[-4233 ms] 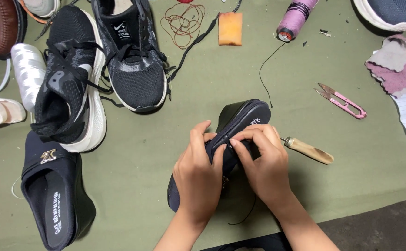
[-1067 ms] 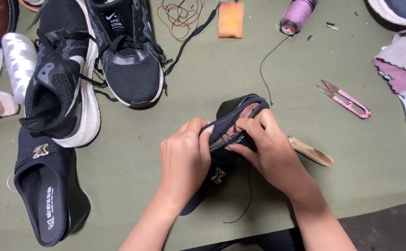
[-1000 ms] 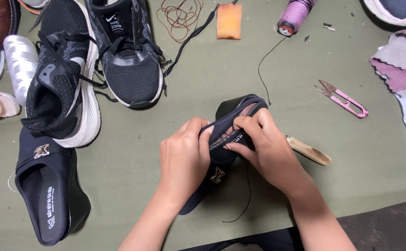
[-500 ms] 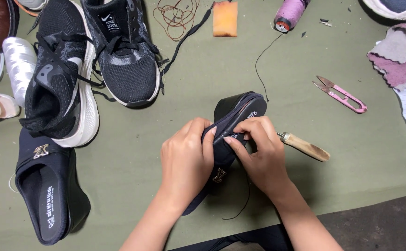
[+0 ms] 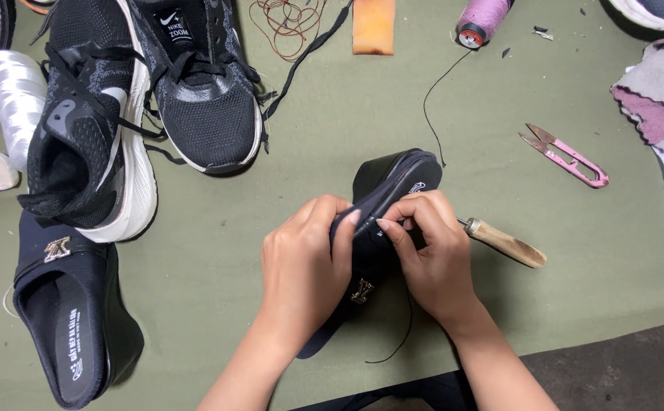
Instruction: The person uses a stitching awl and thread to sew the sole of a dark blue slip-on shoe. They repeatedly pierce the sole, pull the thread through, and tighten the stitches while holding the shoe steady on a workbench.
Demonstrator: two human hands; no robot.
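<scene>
Black slipper (image 5: 393, 186) between hands; left hand (image 5: 301, 266) gripping strap; right hand (image 5: 431, 255) pinching its edge.

An olive-green work surface (image 5: 332, 129) carries everything. Left of the left hand (image 5: 301, 274) lies a black wedge sandal (image 5: 62, 320), with two black sneakers (image 5: 142, 99) beyond it. Just right of the right hand (image 5: 431, 259) rests a wooden-handled awl (image 5: 503, 242); farther right, pink thread snips (image 5: 568, 156). Beyond the hands sit a purple thread spool (image 5: 482, 19), an orange block (image 5: 374, 27) and a tangle of brown cord (image 5: 290, 19).
</scene>
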